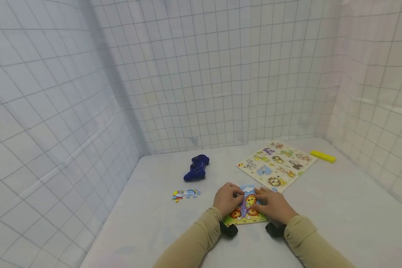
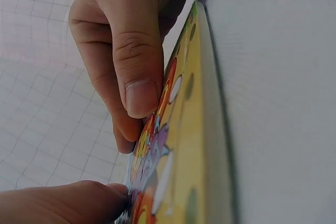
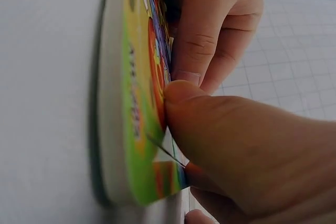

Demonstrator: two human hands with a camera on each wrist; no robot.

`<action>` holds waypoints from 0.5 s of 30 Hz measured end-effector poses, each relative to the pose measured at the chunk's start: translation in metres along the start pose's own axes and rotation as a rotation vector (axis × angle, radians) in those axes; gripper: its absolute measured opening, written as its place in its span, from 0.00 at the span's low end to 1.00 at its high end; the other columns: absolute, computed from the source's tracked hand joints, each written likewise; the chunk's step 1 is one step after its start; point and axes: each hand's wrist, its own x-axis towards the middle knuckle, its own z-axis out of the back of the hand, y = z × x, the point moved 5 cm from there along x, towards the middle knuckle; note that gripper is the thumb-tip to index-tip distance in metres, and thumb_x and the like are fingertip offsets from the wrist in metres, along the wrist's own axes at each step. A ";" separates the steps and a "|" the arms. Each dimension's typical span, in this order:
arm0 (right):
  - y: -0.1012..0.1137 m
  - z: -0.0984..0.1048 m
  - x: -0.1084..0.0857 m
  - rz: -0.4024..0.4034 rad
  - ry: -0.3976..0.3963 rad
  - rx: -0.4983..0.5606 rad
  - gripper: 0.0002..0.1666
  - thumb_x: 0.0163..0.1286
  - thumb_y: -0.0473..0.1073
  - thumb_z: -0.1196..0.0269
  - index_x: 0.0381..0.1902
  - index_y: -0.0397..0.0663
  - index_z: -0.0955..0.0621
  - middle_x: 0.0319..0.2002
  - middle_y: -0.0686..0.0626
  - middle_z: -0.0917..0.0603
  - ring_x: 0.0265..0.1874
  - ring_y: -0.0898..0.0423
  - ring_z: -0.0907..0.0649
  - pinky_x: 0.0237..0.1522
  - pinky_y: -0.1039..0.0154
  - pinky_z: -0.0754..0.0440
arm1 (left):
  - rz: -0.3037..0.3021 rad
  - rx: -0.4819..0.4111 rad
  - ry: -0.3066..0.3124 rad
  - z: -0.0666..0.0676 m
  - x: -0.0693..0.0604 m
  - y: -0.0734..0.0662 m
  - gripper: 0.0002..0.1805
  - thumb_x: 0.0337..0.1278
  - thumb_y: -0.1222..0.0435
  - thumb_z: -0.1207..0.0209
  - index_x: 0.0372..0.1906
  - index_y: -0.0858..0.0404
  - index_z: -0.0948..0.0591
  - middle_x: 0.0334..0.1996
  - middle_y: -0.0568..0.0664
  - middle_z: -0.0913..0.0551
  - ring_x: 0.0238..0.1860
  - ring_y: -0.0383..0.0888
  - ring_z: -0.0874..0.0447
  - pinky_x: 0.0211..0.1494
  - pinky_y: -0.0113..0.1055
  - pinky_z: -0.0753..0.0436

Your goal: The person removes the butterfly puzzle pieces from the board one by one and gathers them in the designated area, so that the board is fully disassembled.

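Observation:
A small butterfly jigsaw puzzle in a flat board lies on the white table, between both hands. At its left side, my left hand holds a puzzle piece with bent thumb and forefinger; only its thumb shows in the left wrist view. From the right side, my right hand pinches a piece near the board's edge, thumb low against the picture in the right wrist view. The fingers hide the pieces' outlines. Two loose joined-looking pieces with a rainbow lie to the left.
A dark blue game controller lies behind the loose pieces. Back right is a larger wooden animal puzzle board, its near corner close to my right hand. A yellow bar lies beyond it. Grid-patterned cloth walls enclose the back and sides.

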 end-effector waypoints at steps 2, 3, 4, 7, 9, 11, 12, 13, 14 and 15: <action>0.000 -0.001 0.000 -0.009 0.004 0.009 0.31 0.68 0.61 0.31 0.59 0.46 0.14 0.69 0.43 0.22 0.73 0.36 0.30 0.71 0.33 0.34 | 0.012 -0.004 0.002 -0.001 0.000 0.001 0.06 0.64 0.58 0.32 0.41 0.52 0.08 0.45 0.41 0.16 0.42 0.34 0.20 0.47 0.30 0.20; 0.000 -0.001 0.000 -0.008 0.007 0.010 0.31 0.68 0.61 0.31 0.59 0.46 0.14 0.69 0.42 0.22 0.73 0.35 0.30 0.71 0.32 0.34 | 0.020 -0.007 0.003 -0.001 0.000 0.002 0.06 0.64 0.58 0.32 0.41 0.52 0.08 0.44 0.41 0.16 0.42 0.34 0.20 0.47 0.31 0.20; 0.000 -0.002 0.000 -0.010 0.007 0.014 0.31 0.67 0.61 0.31 0.59 0.46 0.14 0.69 0.42 0.22 0.73 0.35 0.30 0.71 0.33 0.34 | 0.028 -0.011 0.005 -0.002 0.000 0.003 0.06 0.64 0.57 0.32 0.41 0.51 0.08 0.44 0.40 0.16 0.43 0.34 0.21 0.48 0.31 0.20; -0.001 -0.003 0.000 -0.010 0.007 0.015 0.31 0.67 0.60 0.31 0.58 0.45 0.14 0.68 0.42 0.21 0.73 0.36 0.30 0.71 0.33 0.33 | 0.039 -0.024 0.006 -0.003 0.000 0.004 0.06 0.63 0.57 0.32 0.40 0.51 0.08 0.44 0.40 0.16 0.43 0.34 0.21 0.49 0.32 0.20; -0.001 -0.003 0.001 -0.008 0.005 0.016 0.30 0.68 0.60 0.31 0.58 0.45 0.14 0.68 0.42 0.21 0.73 0.36 0.30 0.71 0.33 0.33 | 0.041 -0.031 0.006 -0.002 0.001 0.004 0.05 0.63 0.57 0.32 0.40 0.51 0.08 0.44 0.40 0.16 0.43 0.34 0.21 0.49 0.32 0.20; -0.001 -0.002 0.001 0.000 0.001 0.015 0.30 0.68 0.59 0.31 0.58 0.44 0.14 0.68 0.42 0.21 0.73 0.36 0.29 0.71 0.33 0.33 | 0.040 -0.037 0.003 -0.002 0.001 0.003 0.05 0.63 0.57 0.31 0.40 0.51 0.08 0.44 0.40 0.16 0.43 0.34 0.21 0.49 0.32 0.20; 0.000 -0.001 0.001 0.003 -0.001 0.018 0.30 0.68 0.59 0.31 0.58 0.44 0.14 0.68 0.42 0.21 0.73 0.36 0.30 0.71 0.33 0.33 | 0.040 -0.040 0.002 -0.001 0.001 0.003 0.05 0.63 0.57 0.31 0.39 0.51 0.08 0.44 0.40 0.16 0.44 0.35 0.21 0.49 0.33 0.20; 0.000 -0.001 0.001 0.002 -0.001 0.021 0.30 0.68 0.59 0.31 0.58 0.44 0.14 0.68 0.42 0.21 0.73 0.36 0.30 0.71 0.34 0.33 | 0.041 -0.043 0.000 -0.001 0.001 0.002 0.05 0.63 0.57 0.31 0.39 0.51 0.08 0.44 0.40 0.16 0.44 0.35 0.20 0.49 0.33 0.20; 0.000 0.000 0.001 0.003 -0.002 0.020 0.30 0.68 0.59 0.31 0.58 0.43 0.14 0.68 0.42 0.21 0.73 0.36 0.30 0.71 0.34 0.33 | 0.041 -0.047 -0.002 0.000 0.001 0.002 0.05 0.62 0.57 0.31 0.39 0.50 0.08 0.44 0.40 0.16 0.44 0.35 0.20 0.49 0.33 0.20; 0.000 0.000 0.001 0.005 -0.003 0.019 0.29 0.69 0.59 0.31 0.58 0.43 0.14 0.68 0.42 0.21 0.73 0.36 0.29 0.71 0.34 0.33 | 0.043 -0.051 -0.002 0.000 0.002 0.002 0.05 0.62 0.57 0.30 0.39 0.50 0.08 0.44 0.40 0.16 0.44 0.35 0.20 0.49 0.33 0.20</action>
